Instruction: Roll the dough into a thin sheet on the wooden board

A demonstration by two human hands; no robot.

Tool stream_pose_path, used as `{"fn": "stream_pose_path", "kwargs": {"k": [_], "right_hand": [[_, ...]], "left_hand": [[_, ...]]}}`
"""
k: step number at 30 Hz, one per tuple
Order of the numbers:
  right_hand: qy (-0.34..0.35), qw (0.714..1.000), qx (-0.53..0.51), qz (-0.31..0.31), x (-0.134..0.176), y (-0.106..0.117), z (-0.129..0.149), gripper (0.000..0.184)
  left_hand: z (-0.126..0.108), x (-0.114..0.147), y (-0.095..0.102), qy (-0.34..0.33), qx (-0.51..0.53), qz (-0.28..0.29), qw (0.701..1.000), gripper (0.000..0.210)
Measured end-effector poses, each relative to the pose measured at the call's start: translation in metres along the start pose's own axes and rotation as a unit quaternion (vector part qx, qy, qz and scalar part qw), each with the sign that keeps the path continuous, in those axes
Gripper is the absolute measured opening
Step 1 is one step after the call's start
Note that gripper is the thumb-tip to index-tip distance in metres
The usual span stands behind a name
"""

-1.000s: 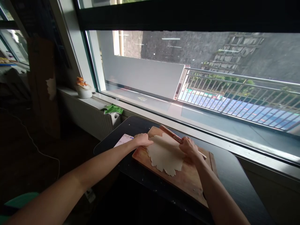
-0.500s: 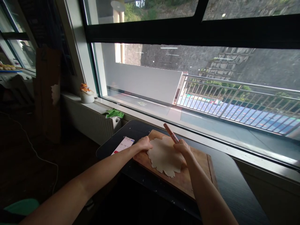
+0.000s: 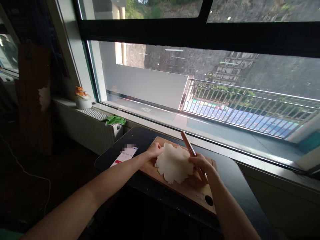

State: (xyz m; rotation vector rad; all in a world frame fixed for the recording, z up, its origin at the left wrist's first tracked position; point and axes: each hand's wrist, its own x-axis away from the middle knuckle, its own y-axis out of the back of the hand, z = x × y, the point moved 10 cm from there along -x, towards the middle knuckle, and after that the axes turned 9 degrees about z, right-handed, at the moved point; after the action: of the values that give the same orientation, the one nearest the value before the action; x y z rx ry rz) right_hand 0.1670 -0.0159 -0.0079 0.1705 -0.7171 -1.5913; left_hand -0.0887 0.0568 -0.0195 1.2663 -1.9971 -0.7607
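A thin, ragged-edged sheet of dough (image 3: 173, 163) is over the wooden board (image 3: 183, 195), its surface looking raised and paler. My left hand (image 3: 155, 150) pinches the dough at its far left edge. My right hand (image 3: 201, 163) is wrapped round a wooden rolling pin (image 3: 188, 143), which tilts with its far end up and away. The right fingertips also meet the dough's right edge. The near end of the pin shows below my right hand. How much of the dough still touches the board I cannot tell.
The board lies on a dark table (image 3: 240, 186). A phone (image 3: 125, 156) with a running timer lies to the left. Beyond are a radiator (image 3: 87, 125) with a green cloth (image 3: 115, 120) and a white pot (image 3: 83, 101), and a wide window. A cardboard piece (image 3: 33, 110) stands far left.
The dough has been lifted by its edges and now looks raised. My right hand has moved slightly, showing the pin's lower end and the board's hole. The view has turned a little right.
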Motion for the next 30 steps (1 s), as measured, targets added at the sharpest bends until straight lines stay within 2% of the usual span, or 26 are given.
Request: {"fn": "stream_pose_path", "kwargs": {"k": [5, 8, 10, 12, 14, 16, 17, 18, 20, 22, 26, 28, 30], "right_hand": [[0.008, 0.997, -0.057, 0.05, 0.026, -0.022, -0.014, 0.021], [0.014, 0.992, -0.079, 0.096, 0.042, -0.04, -0.019, 0.017], [0.008, 0.994, -0.062, 0.094, 0.049, -0.039, -0.024, 0.015], [-0.004, 0.998, -0.022, 0.054, 0.05, -0.024, -0.033, 0.015], [-0.012, 0.999, 0.043, -0.002, 0.05, -0.003, -0.04, 0.012], [-0.01, 0.991, 0.12, -0.048, 0.051, 0.015, -0.043, 0.011], [-0.007, 0.986, 0.156, -0.062, 0.051, 0.02, -0.043, 0.013], [-0.001, 0.98, 0.185, -0.068, 0.051, 0.023, -0.042, 0.016], [0.009, 0.972, 0.225, -0.067, 0.052, 0.023, -0.039, 0.019], [0.013, 0.968, 0.243, -0.064, 0.053, 0.021, -0.038, 0.021], [0.002, 0.971, 0.232, -0.065, 0.051, 0.02, -0.041, 0.02], [-0.001, 0.974, 0.22, -0.057, 0.049, 0.019, -0.044, 0.019], [-0.006, 0.975, 0.216, -0.052, 0.047, 0.019, -0.047, 0.02]], "left_hand": [[-0.009, -0.02, 0.02, 0.005, -0.032, -0.027, 0.999, 0.007], [-0.021, -0.029, 0.038, -0.005, -0.079, -0.054, 0.995, 0.017], [-0.035, -0.026, 0.036, -0.036, -0.112, -0.061, 0.991, 0.025], [-0.053, -0.011, 0.015, -0.093, -0.139, -0.04, 0.985, 0.027], [-0.07, 0.012, -0.022, -0.162, -0.158, 0.005, 0.974, 0.029], [-0.079, 0.039, -0.061, -0.227, -0.175, 0.054, 0.956, 0.043], [-0.083, 0.053, -0.083, -0.27, -0.204, 0.092, 0.937, 0.051], [-0.08, 0.062, -0.098, -0.285, -0.223, 0.119, 0.925, 0.057], [-0.073, 0.074, -0.114, -0.309, -0.249, 0.154, 0.905, 0.062], [-0.066, 0.076, -0.112, -0.329, -0.249, 0.169, 0.895, 0.062], [-0.068, 0.079, -0.092, -0.389, -0.212, 0.174, 0.88, 0.053], [-0.072, 0.078, -0.08, -0.4, -0.191, 0.169, 0.881, 0.039], [-0.072, 0.071, -0.063, -0.381, -0.175, 0.146, 0.896, 0.032]]}}
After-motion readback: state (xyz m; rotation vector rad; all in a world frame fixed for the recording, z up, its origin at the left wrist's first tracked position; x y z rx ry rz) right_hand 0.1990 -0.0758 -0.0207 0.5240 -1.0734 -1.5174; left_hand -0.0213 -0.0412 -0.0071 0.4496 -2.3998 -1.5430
